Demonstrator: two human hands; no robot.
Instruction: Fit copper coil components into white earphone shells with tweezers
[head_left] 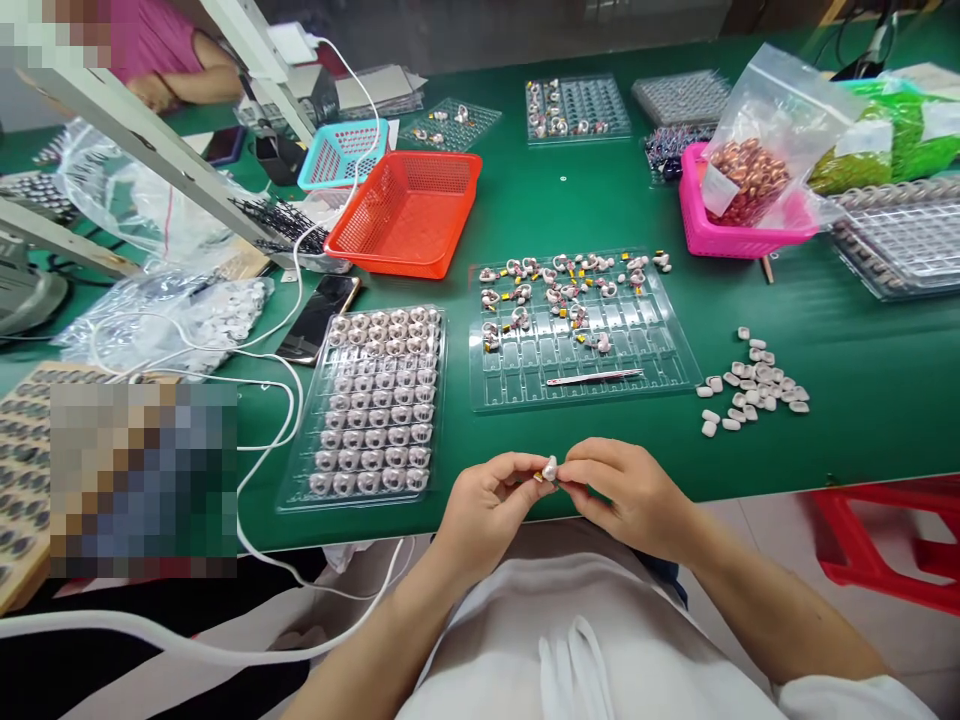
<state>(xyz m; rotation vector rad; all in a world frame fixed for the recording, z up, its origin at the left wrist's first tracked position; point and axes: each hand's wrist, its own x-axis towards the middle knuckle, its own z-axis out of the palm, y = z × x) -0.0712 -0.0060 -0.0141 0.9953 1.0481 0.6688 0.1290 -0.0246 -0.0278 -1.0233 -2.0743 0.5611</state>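
Note:
Just over the table's front edge, my left hand (pixel 491 505) pinches a small white earbud-like part (pixel 550 468) with a yellow tab. The fingertips of my right hand (pixel 630 495) close on its other side. Beyond my hands lies a clear plastic tray (pixel 517 385) with similar white parts, wires and yellow tabs in its far rows. Metal tweezers (pixel 595 378) rest across the tray's near side. Small white caps (pixel 765 385) are scattered to its right. On the left, another clear tray (pixel 300 490) is filled with rows of shiny pinkish-white pieces.
A red basket (pixel 405 215), a light-blue basket (pixel 341 150) and a pink basket (pixel 705 240) with a bag of copper-coloured parts (pixel 750 175) stand farther back. White cables (pixel 292 400) and a phone (pixel 321 318) lie left. A red stool (pixel 877 540) is at right. Another person's arm (pixel 195 75) shows far left.

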